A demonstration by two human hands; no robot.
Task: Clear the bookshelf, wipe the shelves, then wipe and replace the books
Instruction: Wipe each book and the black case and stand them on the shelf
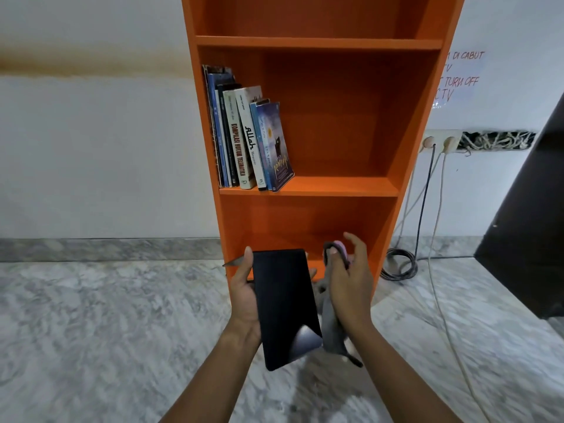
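Note:
An orange bookshelf (308, 186) stands against the wall. Several books (247, 138) lean at the left end of its middle shelf. My left hand (244, 297) grips a black-covered book (285, 306) by its left edge, in front of the lowest compartment. My right hand (351, 279) holds a grey cloth (331, 328) with a pink part just right of the book; the cloth hangs down beside the book's lower right corner. The top shelf and the lowest compartment show no books.
Marbled grey floor (106, 331) spreads in front of the shelf. Wall sockets (439, 143) with cables running down and a coiled cable (399, 264) lie to the shelf's right. A dark panel (531, 233) juts in at the far right.

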